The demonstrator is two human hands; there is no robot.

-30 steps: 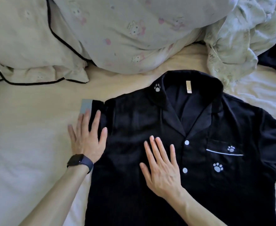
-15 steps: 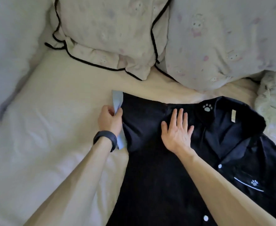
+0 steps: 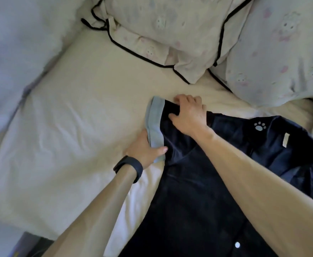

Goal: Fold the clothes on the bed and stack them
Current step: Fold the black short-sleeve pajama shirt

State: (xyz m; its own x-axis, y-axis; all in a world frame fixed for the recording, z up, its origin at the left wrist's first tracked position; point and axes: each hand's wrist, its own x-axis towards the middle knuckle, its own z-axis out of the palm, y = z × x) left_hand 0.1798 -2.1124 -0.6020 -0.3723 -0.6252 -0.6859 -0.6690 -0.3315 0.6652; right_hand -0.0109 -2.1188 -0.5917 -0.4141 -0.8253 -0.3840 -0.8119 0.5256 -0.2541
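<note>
On the cream bed sheet (image 3: 78, 145), below two pale pillows with black edging (image 3: 161, 34), found a dark navy soft pyjama shirt (image 3: 198, 210) lying flat at the right. Held its pale blue sleeve cuff (image 3: 154, 123) in the left hand (image 3: 144, 149), thumb on top. Gripped the sleeve's top edge with the right hand (image 3: 189, 114), just beside the cuff.

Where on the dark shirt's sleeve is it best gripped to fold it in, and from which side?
Probably the pale cuff, from its outer side: it lies flat as a band at the free end of the sleeve. The left hand pinches its near end; the right hand holds the sleeve's far edge.
</note>
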